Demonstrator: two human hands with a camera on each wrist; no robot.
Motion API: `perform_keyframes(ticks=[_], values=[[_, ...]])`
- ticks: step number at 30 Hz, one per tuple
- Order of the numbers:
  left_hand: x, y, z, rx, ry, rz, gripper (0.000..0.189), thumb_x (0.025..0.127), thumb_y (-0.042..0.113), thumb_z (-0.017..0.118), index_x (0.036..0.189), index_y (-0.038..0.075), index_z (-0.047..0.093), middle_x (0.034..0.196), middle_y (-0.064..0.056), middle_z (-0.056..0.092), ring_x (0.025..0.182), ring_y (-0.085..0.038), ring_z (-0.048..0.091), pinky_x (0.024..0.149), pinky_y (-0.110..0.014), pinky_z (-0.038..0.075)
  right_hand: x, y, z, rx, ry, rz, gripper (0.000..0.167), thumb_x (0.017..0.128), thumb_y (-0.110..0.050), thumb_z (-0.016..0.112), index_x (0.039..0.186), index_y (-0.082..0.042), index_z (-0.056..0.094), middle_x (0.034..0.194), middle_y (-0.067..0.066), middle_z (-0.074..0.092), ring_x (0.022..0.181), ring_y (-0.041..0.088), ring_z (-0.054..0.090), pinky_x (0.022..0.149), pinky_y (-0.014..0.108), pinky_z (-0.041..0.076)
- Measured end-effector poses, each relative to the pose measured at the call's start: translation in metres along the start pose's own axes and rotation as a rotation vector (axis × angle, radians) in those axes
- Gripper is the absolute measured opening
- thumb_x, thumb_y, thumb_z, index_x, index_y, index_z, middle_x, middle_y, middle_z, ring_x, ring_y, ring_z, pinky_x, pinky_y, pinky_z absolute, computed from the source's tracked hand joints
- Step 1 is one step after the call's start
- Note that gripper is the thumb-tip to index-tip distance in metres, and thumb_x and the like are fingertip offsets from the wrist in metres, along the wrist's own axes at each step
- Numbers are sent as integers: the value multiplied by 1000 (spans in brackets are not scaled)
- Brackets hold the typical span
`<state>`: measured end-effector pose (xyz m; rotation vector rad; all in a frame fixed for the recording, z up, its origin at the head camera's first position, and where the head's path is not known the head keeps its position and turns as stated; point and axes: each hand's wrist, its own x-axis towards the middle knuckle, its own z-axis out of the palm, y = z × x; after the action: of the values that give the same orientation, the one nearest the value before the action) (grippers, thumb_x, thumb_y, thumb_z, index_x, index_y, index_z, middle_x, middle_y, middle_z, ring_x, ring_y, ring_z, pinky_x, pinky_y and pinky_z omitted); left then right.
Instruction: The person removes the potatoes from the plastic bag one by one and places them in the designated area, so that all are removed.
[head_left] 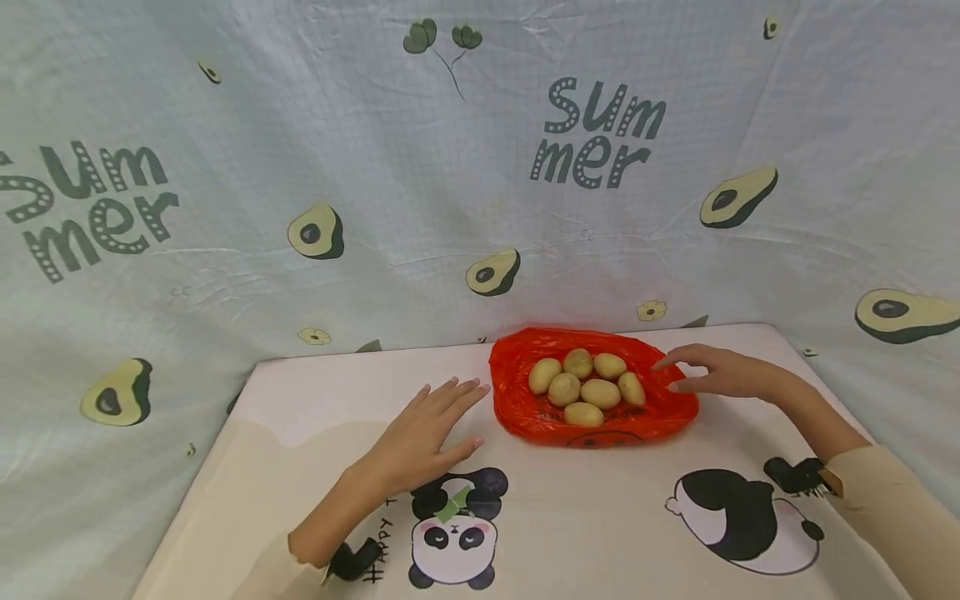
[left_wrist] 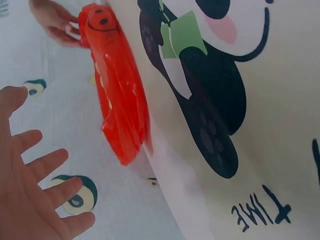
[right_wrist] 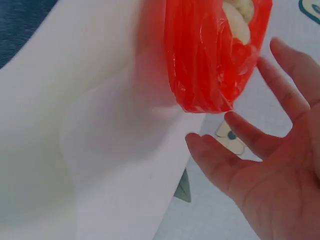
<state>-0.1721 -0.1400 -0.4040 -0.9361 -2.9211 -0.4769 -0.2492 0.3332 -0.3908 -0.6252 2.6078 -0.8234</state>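
A red plastic bag (head_left: 517, 412), its mouth spread wide, lies toward the back of the table with several small yellow potatoes (head_left: 601, 394) in it. To the left of the bag, my left hand (head_left: 426, 435) hovers with fingers extended and nothing in it; the left wrist view shows the same spread fingers apart from the red bag (left_wrist: 122, 100). My right hand (head_left: 723, 372) reaches over the bag's right edge, fingers loosely extended and holding nothing. In the right wrist view its fingertips are beside the red bag (right_wrist: 200, 65); whether they touch it I cannot tell.
The table (head_left: 585, 517) has a pale cover with a printed panda (head_left: 453, 542) at front left and another black-and-white animal print (head_left: 742, 521) at front right. Behind and beside it hangs a light cloth (head_left: 390, 167) printed with avocados and lettering.
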Motion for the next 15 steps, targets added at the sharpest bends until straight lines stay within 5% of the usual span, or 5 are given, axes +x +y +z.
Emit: perform_keyframes(ticks=[6, 15], values=[[10, 10, 1, -1, -69, 52, 69, 99, 54, 55, 160, 30, 33, 164, 4, 34, 153, -25, 27, 121, -58, 19, 20, -3, -6, 95, -101, 62, 28, 91, -26, 75, 114, -15, 63, 134, 15, 55, 129, 43, 43, 101, 64, 45], [23, 25, -4, 28, -90, 112, 66, 100, 51, 55, 159, 30, 34, 164, 2, 35, 152, -27, 28, 121, -59, 20, 44, 7, -13, 128, -268, 151, 20, 94, -9, 68, 114, -13, 71, 123, 11, 59, 109, 27, 52, 81, 36, 55]])
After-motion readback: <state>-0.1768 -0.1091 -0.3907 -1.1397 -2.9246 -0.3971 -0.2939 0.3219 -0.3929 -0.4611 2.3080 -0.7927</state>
